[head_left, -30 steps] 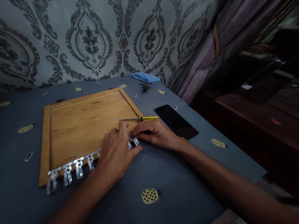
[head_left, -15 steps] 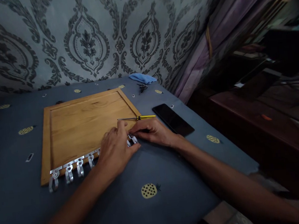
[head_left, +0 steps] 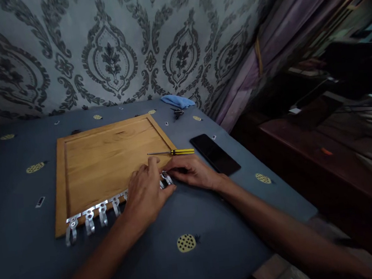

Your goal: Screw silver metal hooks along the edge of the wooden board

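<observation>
A framed wooden board (head_left: 105,160) lies flat on the table, with a metal hook rail (head_left: 102,208) along its near edge. Several silver hooks on the rail hang past that edge. Near the rail's right end, my left hand (head_left: 146,190) grips it, thumb below and fingers over the board, covering part of the rail. My right hand (head_left: 193,169) pinches at the rail's last hook (head_left: 166,177); whatever its fingertips hold is too small and hidden to make out. Just beyond my right hand, a screwdriver (head_left: 182,151) with a yellow-and-black handle rests across the board's right edge.
A black phone (head_left: 215,154) lies right of the board. Farther back are a blue cloth (head_left: 177,101) and a small dark object (head_left: 177,113). The table (head_left: 145,266) has a grey pineapple-print cover and meets a patterned wall (head_left: 110,59). A curtain (head_left: 242,81) hangs at the right.
The whole scene sits slightly lower in the picture as the camera tilts. Both hands stay at the rail's right end, with hardly any movement of the fingers.
</observation>
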Motion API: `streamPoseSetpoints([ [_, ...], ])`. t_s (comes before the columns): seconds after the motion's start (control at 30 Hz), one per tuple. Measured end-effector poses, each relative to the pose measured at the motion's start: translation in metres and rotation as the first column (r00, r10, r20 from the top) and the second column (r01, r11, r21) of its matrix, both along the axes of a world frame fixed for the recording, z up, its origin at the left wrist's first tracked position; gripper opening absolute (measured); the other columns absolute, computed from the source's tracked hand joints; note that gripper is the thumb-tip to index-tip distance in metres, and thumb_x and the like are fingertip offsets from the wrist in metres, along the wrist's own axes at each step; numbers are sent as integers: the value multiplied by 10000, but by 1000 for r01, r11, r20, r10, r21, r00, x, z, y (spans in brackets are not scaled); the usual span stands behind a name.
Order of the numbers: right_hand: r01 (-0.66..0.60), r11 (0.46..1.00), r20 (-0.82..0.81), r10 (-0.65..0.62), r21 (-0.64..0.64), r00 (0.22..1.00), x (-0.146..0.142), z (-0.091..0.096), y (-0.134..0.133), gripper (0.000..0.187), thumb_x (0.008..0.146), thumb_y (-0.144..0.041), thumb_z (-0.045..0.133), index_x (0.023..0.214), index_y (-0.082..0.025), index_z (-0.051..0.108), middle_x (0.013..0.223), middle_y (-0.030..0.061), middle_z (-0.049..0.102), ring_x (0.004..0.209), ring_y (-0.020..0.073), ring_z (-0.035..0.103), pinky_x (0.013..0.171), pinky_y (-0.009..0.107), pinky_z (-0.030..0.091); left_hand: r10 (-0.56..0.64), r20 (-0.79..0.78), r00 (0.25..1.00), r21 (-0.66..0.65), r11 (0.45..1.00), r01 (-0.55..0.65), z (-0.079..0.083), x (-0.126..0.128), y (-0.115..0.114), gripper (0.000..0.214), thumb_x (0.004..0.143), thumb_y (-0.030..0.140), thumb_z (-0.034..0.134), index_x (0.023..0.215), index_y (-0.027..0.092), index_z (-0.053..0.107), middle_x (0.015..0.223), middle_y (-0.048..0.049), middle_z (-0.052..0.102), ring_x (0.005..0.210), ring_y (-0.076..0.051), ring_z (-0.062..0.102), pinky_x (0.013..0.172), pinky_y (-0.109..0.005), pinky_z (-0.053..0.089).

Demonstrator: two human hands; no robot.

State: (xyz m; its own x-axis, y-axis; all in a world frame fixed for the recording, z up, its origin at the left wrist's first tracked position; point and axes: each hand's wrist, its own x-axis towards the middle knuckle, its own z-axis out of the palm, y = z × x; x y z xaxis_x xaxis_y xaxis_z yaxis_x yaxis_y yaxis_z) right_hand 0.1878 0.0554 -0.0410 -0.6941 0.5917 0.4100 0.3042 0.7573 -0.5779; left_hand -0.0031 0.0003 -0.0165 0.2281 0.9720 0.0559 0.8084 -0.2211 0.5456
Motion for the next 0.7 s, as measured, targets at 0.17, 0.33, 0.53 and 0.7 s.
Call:
streamPoseSetpoints([
  [0.17, -44, 999, -14, 44, -14, 999, 1, 2, 0, 211, 988, -168, 552, 1095, -158, 734, 959, 91, 748, 877, 164, 723, 784, 274, 559, 5, 17, 1000, -16, 1000, -4, 2, 0, 0, 573, 799, 261, 774, 1235, 191, 408, 1103, -111, 700, 1068, -315, 672, 939, -474, 515],
  [0.33, -49, 999, -23, 48, -23, 999, 2, 2, 0, 204, 993, -177, 557, 1026, -165, 758, 972, 106, 748, 894, 179, 728, 795, 299, 571, -8, 8, 1000, -21, 1000, 8, 5, 1, -1, 555, 813, 245, 757, 1242, 176, 413, 1121, -128, 699, 1113, -320, 659, 959, -474, 505],
  [0.53, -26, 1000, -8, 26, -5, 1000, 1, 1, -1, 220, 994, -170, 557, 1067, -181, 764, 1009, 115, 750, 925, 187, 731, 796, 302, 579, -21, -2, 1000, -17, 1000, 21, 5, 1, -2, 539, 826, 238, 744, 1247, 179, 412, 1135, -132, 699, 1114, -334, 652, 959, -496, 499],
  [0.7, -19, 1000, 16, 19, 21, 1000, 1, 1, -2, 229, 996, -157, 544, 1089, -179, 753, 998, 108, 746, 908, 182, 724, 792, 301, 576, -18, -6, 1000, -30, 999, 18, 4, 1, -1, 534, 827, 243, 745, 1239, 180, 411, 1123, -131, 697, 1111, -330, 654, 960, -483, 501],
])
